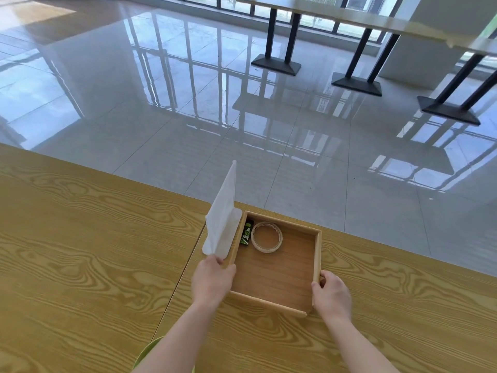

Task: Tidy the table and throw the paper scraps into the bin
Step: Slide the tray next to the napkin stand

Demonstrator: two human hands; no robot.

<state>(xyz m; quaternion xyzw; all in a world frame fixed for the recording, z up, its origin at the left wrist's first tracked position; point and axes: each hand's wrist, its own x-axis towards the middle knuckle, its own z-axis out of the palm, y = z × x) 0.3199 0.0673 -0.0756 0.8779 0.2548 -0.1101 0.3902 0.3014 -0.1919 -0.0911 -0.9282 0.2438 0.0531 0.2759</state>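
A: Hands first. Left?

B: Left hand point(213, 281) is at the left wall of the wooden tray point(316, 254), fingers closed around the bottom edge of a white paper sheet point(222, 224). Sheet stands up, folded, top corner pointing away from the camera, leaning just outside the tray's left side.

A: Is that hand also on the tray?

B: Touching the left wall near the front corner, looks like it. Can't tell if it grips the wall as well as the paper.

A: Right?

B: Right hand point(333, 293) is clamped on the tray's near right corner, thumb on the rim, fingers wrapped outside.

A: Tray contents?

B: Roll of clear tape point(267, 237) lying flat in the far left corner, and a small black-and-green packet point(247, 232) just beside it against the left wall. Rest of the tray floor is bare wood.

A: Where's the tray?

B: On the wood-grain table point(80, 251), close to its far edge. Something lime green point(146, 354) shows at the bottom, below the left forearm, can't tell what it is.
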